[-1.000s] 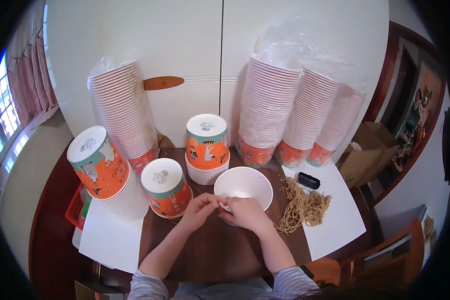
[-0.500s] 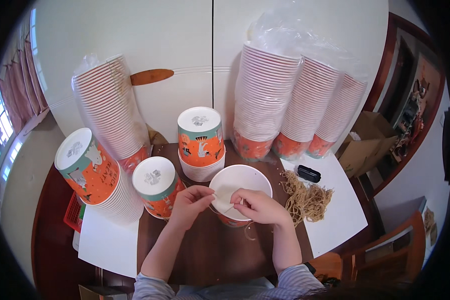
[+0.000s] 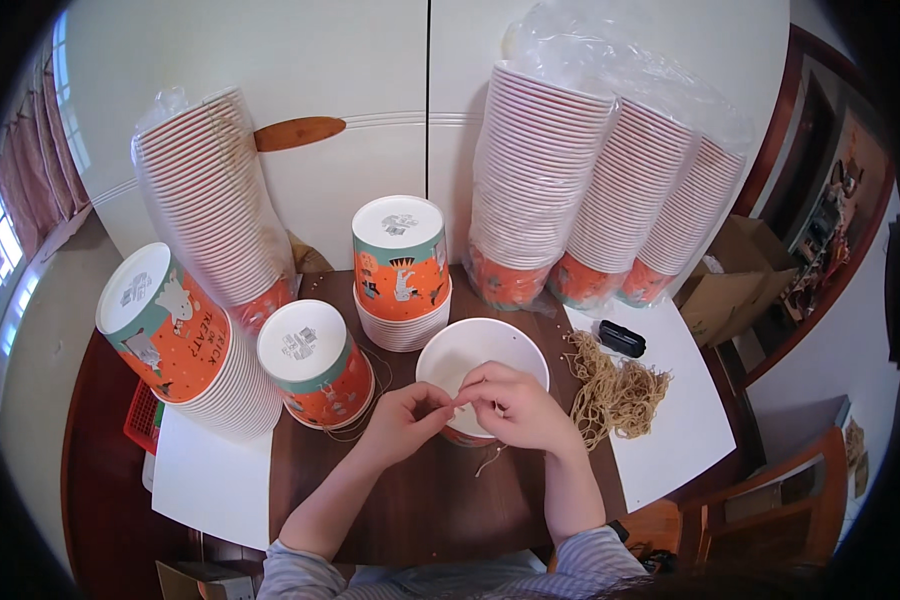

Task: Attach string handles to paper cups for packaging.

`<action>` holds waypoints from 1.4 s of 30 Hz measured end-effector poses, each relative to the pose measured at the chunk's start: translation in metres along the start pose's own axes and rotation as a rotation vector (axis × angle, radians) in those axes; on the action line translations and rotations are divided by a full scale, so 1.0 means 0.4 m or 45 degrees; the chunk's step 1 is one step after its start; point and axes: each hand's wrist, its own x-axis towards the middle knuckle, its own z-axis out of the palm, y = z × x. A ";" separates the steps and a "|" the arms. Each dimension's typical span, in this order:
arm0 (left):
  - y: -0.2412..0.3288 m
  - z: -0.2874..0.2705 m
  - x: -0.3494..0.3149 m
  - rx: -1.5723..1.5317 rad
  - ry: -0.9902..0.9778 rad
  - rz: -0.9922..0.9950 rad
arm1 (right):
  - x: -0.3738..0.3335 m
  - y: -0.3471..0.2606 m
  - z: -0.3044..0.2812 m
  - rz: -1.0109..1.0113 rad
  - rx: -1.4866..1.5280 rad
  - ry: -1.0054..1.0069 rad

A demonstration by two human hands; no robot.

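Observation:
An upright paper bucket (image 3: 500, 350), white inside, stands in front of me. Over its near rim my left hand (image 3: 405, 422) and my right hand (image 3: 518, 408) meet, both closed in a pinch. They grip a thin tan cord (image 3: 487, 461), whose loose end dangles below my right hand outside the bucket; the part between my fingertips is mostly hidden. To the left, an upside-down orange and teal bucket (image 3: 332, 390) has a loop of similar cord lying around its base. A tangled bundle of tan cords (image 3: 625, 398) lies to the right.
An upside-down stack of buckets (image 3: 402, 275) stands behind, another tilted stack (image 3: 175, 330) at the far left. Plastic-wrapped bucket stacks (image 3: 540, 170) rise at the back right, one more wrapped stack (image 3: 205, 190) at the back left. A small black case (image 3: 621, 338) lies beside the cords.
My hands have come together, the left moving right and slightly down, so their fingertips now meet. The view has shifted slightly, and the cord loop by the left bucket now shows.

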 end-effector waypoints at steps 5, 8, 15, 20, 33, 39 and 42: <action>-0.007 -0.017 0.000 -0.107 -0.024 -0.030 | -0.007 -0.007 0.005 0.017 -0.237 -0.010; -0.002 -0.014 0.001 -0.139 -0.053 -0.036 | -0.002 -0.004 0.013 -0.036 -0.370 0.037; 0.018 -0.020 -0.001 -0.157 -0.070 -0.081 | -0.002 0.014 0.019 -0.007 -0.467 -0.027; 0.020 -0.036 -0.003 0.018 -0.061 -0.048 | 0.000 -0.015 0.009 0.044 -0.467 0.118; -0.003 -0.043 0.013 -0.226 -0.067 -0.102 | -0.019 -0.042 0.039 -0.124 -0.484 -0.321; 0.003 -0.047 0.005 0.080 -0.126 -0.005 | 0.002 -0.024 0.030 0.025 -0.270 0.003; 0.003 -0.037 0.007 -0.034 -0.115 0.006 | 0.004 0.004 0.042 0.027 -0.266 -0.003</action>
